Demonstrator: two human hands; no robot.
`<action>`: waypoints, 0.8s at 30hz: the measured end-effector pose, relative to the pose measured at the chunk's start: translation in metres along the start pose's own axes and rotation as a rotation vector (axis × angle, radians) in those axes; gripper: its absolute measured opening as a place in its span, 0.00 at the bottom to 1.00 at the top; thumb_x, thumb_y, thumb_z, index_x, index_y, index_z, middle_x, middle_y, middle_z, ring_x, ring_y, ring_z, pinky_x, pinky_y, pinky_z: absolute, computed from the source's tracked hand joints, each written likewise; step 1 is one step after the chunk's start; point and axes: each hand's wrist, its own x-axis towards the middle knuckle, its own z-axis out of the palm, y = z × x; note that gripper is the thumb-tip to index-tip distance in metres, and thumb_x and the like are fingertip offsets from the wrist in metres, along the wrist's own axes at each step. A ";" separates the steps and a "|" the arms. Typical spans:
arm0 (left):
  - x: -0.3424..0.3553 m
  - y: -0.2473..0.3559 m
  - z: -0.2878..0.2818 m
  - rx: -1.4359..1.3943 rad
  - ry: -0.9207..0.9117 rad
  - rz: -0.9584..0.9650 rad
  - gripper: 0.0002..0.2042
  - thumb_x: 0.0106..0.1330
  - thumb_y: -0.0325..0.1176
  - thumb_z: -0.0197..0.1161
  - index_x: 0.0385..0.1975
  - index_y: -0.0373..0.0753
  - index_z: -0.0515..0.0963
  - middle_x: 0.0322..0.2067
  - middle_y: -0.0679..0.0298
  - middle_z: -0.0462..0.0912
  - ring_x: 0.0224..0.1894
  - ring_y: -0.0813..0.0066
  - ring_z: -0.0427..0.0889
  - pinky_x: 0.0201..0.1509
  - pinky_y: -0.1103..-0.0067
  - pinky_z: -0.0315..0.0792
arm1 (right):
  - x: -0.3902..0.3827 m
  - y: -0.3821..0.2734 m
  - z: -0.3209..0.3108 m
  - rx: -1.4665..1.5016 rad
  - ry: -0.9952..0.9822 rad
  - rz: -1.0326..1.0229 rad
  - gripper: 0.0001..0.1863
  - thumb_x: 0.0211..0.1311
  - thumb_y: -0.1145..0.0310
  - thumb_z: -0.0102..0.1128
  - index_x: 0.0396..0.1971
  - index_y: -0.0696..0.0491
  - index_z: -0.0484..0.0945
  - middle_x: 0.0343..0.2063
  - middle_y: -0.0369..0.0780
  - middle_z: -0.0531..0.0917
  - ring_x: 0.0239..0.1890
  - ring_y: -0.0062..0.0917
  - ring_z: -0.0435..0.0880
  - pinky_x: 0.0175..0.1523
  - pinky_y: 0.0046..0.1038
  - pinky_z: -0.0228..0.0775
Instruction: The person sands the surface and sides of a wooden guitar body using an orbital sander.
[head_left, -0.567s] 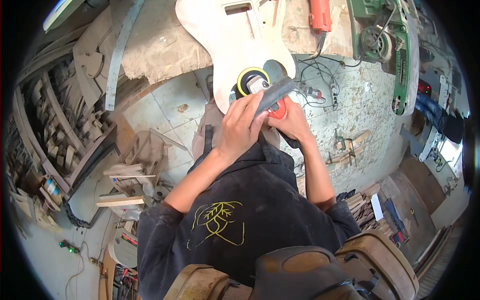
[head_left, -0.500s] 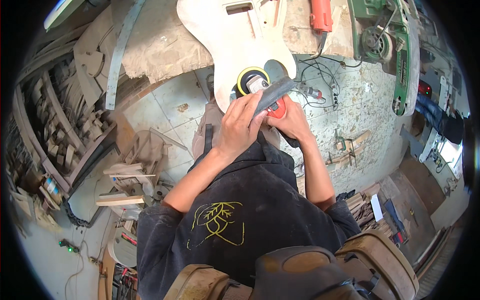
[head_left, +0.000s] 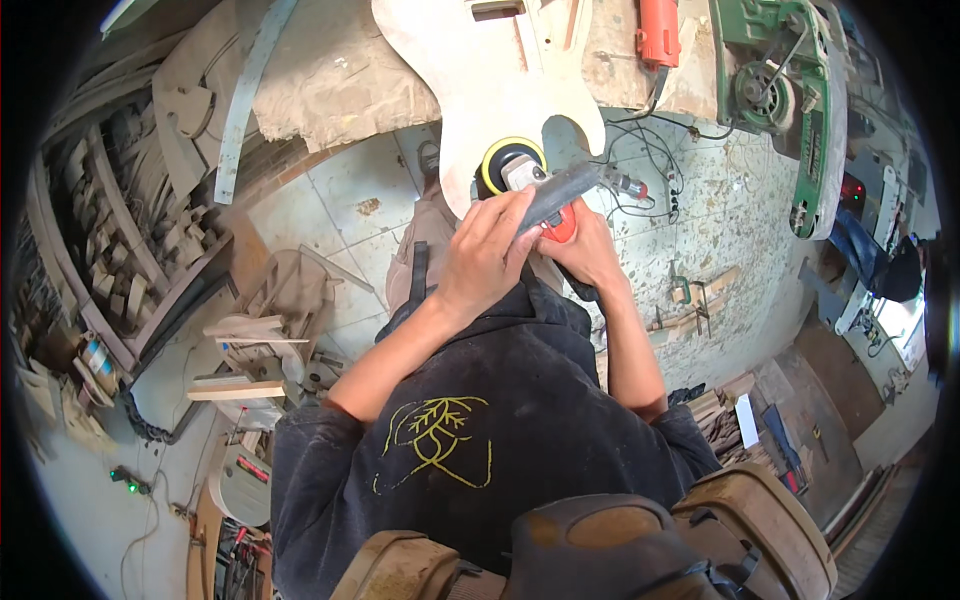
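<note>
A pale wooden electric guitar body (head_left: 500, 75) lies on the workbench, its two horns jutting past the near edge toward me. Beside its left horn is the round, yellow-rimmed pad (head_left: 492, 160) of a red angle grinder (head_left: 561, 226). My right hand (head_left: 585, 250) is closed around the grinder's red body, fingers partly hidden. My left hand (head_left: 485, 250) grips a dark grey bar (head_left: 565, 192) that slants across the grinder, its fingers lying along the near end. Whether the bar is joined to the grinder I cannot tell.
The dusty workbench (head_left: 335, 105) carries a red power tool (head_left: 658, 35) and a green belt sander (head_left: 765, 85). Cables (head_left: 655, 150) trail over the tiled floor. Wood offcuts fill a rack (head_left: 125, 270) at left. A clamp (head_left: 690, 292) lies at right.
The view has shifted slightly, so the guitar body and bench sit a little further right. Both hands keep the same hold on the grinder and the bar.
</note>
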 end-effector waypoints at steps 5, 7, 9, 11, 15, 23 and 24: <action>-0.007 0.003 0.000 -0.022 0.001 0.003 0.23 0.65 0.28 0.69 0.60 0.31 0.77 0.49 0.50 0.83 0.48 0.53 0.83 0.52 0.67 0.78 | -0.007 0.002 0.003 -0.007 -0.004 0.015 0.38 0.45 0.55 0.75 0.55 0.58 0.74 0.39 0.54 0.87 0.44 0.52 0.86 0.50 0.43 0.77; -0.005 0.003 -0.001 -0.028 -0.006 0.007 0.23 0.65 0.28 0.69 0.60 0.31 0.77 0.49 0.50 0.83 0.48 0.53 0.83 0.52 0.67 0.78 | -0.006 0.000 0.002 -0.004 0.013 -0.007 0.37 0.45 0.54 0.75 0.54 0.59 0.74 0.39 0.54 0.87 0.44 0.51 0.86 0.50 0.43 0.77; -0.003 0.001 -0.002 -0.019 0.023 0.017 0.23 0.65 0.27 0.69 0.59 0.31 0.77 0.49 0.50 0.83 0.48 0.53 0.83 0.53 0.67 0.78 | -0.004 -0.009 0.000 0.004 0.005 -0.001 0.37 0.45 0.54 0.75 0.54 0.59 0.75 0.39 0.54 0.87 0.44 0.51 0.86 0.50 0.43 0.77; -0.002 -0.002 -0.004 -0.007 0.018 0.016 0.23 0.64 0.27 0.69 0.59 0.31 0.77 0.49 0.49 0.83 0.48 0.53 0.83 0.53 0.67 0.78 | -0.003 -0.011 0.001 0.013 -0.004 0.006 0.37 0.46 0.54 0.75 0.54 0.60 0.75 0.39 0.53 0.87 0.44 0.51 0.86 0.50 0.43 0.77; -0.007 -0.004 -0.003 -0.007 -0.010 0.004 0.23 0.65 0.27 0.68 0.59 0.31 0.77 0.49 0.49 0.83 0.48 0.53 0.83 0.52 0.66 0.77 | -0.006 -0.006 0.006 -0.037 0.004 0.020 0.37 0.45 0.54 0.75 0.55 0.59 0.74 0.39 0.54 0.87 0.44 0.51 0.86 0.51 0.43 0.77; -0.008 -0.001 -0.007 -0.014 -0.007 0.005 0.22 0.65 0.28 0.68 0.59 0.31 0.77 0.49 0.50 0.83 0.48 0.53 0.83 0.53 0.67 0.78 | -0.010 -0.007 0.007 -0.034 0.002 0.026 0.39 0.44 0.54 0.76 0.57 0.57 0.73 0.41 0.54 0.87 0.46 0.52 0.86 0.52 0.45 0.77; -0.008 -0.002 -0.009 0.002 -0.001 -0.001 0.22 0.65 0.28 0.69 0.59 0.32 0.77 0.49 0.50 0.83 0.49 0.53 0.83 0.53 0.67 0.78 | -0.009 -0.011 0.008 -0.039 0.000 0.035 0.40 0.45 0.54 0.76 0.57 0.57 0.73 0.41 0.54 0.87 0.46 0.52 0.86 0.52 0.45 0.77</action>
